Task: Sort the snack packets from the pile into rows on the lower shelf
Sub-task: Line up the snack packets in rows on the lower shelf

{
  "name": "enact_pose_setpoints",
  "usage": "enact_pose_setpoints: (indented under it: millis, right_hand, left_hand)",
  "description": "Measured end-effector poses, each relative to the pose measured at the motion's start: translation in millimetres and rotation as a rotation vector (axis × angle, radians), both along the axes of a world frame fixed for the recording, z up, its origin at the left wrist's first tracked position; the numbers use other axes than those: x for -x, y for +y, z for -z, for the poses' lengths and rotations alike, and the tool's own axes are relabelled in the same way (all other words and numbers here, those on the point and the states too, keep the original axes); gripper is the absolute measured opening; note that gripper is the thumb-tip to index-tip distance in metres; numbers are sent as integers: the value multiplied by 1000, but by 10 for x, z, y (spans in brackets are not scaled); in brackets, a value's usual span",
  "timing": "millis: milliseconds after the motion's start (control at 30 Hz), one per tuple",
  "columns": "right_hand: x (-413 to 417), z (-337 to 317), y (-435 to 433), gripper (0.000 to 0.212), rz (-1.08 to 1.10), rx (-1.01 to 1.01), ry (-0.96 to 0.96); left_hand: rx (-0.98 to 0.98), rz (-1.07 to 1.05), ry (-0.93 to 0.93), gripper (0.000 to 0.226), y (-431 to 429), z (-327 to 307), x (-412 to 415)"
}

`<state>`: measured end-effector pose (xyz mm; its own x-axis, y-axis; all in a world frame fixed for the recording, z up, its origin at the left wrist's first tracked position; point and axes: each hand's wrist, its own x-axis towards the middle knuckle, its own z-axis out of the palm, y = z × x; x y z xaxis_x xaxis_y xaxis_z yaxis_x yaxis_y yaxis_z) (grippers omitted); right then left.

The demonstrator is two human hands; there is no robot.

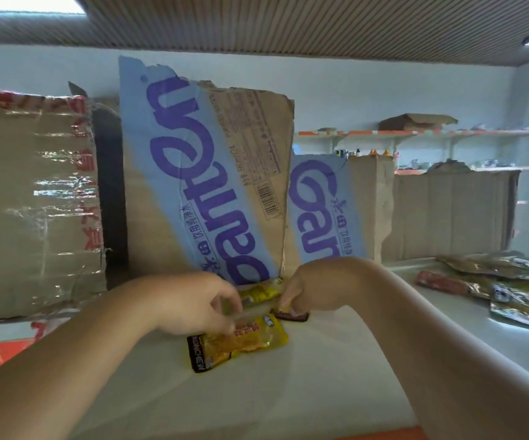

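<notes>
Down at the near edge of the shelf (320, 392), two bare forearms come in from either side and meet around the middle. Closest thing lying there is a yellow packet (241, 341) with a black end strip, flat on the pale board and turned a bit askew. The left hand (193, 304) sits over its far edge with fingers bent down onto the wrapper, but they're smeared, so I honestly can't tell if it's gripping or just touching. Just to the right, the right hand (312, 289) is curled over, thumb and fingers pinching a small dark packet (291, 316) that lies on the shelf right by the yellow one's far corner. Behind and between the two hands, a second yellow packet (261, 293) lies at the foot of the cardboard. Off to the right, well apart from all this, the pile of packets (508, 281) is spread on the same shelf, mostly gold and silver foil, with a red packet (441, 282) at its left end. Along the back stand torn cardboard sheets (199, 173) with purple lettering, plus a taped brown box (31, 201) on the left. Way beyond are wall shelves (415, 133) holding small stuff I can't make out
</notes>
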<state>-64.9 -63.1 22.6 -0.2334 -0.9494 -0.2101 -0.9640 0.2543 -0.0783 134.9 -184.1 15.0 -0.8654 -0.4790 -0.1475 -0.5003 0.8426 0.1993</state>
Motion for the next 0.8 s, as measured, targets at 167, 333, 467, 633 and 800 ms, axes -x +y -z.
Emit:
enact_pose_setpoints:
  millis: [167, 333, 467, 633, 800]
  right_hand:
    - [86, -105, 91, 28, 150, -61, -42]
    - [95, -16, 13, 49, 188, -38, 158]
    - [28, 93, -109, 37, 131, -13, 166]
    - [165, -30, -4, 36, 202, -153, 239]
    - [303, -81, 133, 11, 239, -101, 221]
  left_hand:
    - [35, 12, -80, 69, 111, 10, -11]
    - [70, 17, -102, 62, 145, 16, 12]
    - [38, -28, -130, 63, 105, -8, -38]
    - [58, -53, -137, 61, 71, -4, -62]
    - [45, -39, -142, 57, 60, -5, -64]
